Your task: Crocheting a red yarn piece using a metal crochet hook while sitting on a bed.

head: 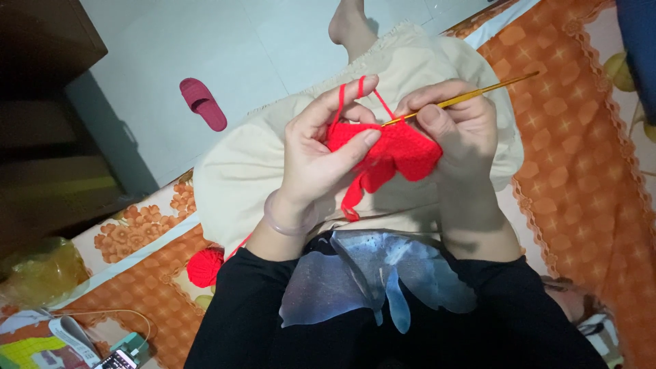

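While both hands meet over the lap, the small red crocheted piece of yarn fabric (pixel 403 152) sits directly between them, pinched from either side. The left hand (pixel 318 147) has its thumb and middle fingers closed on the near-left edge of the fabric, and its index finger (pixel 355 85) is raised above the work with a red yarn strand (pixel 339 102) looped over it, drawn taut down to the fabric just below. The right hand (pixel 461 126) is closed around a thin golden metal crochet hook (pixel 471 96), thumb and forefinger gripping the shaft close to the working end, the other fingers curled behind the fabric's right edge.

What matters most is how the hook lies: its long axis runs from beyond the right knuckles, up and away, slanting down toward the left fingers, so the tip arrives at the top edge of the fabric just beside the left thumb. The taut strand hangs immediately above that tip, on the left hand's side. The right hand is the nearer one to the hook's point; the left is nearer the strand.

Loose yarn trails down from under the fabric, past the left wrist, to a round red ball of yarn (pixel 205 266) lying well apart beside the left elbow.
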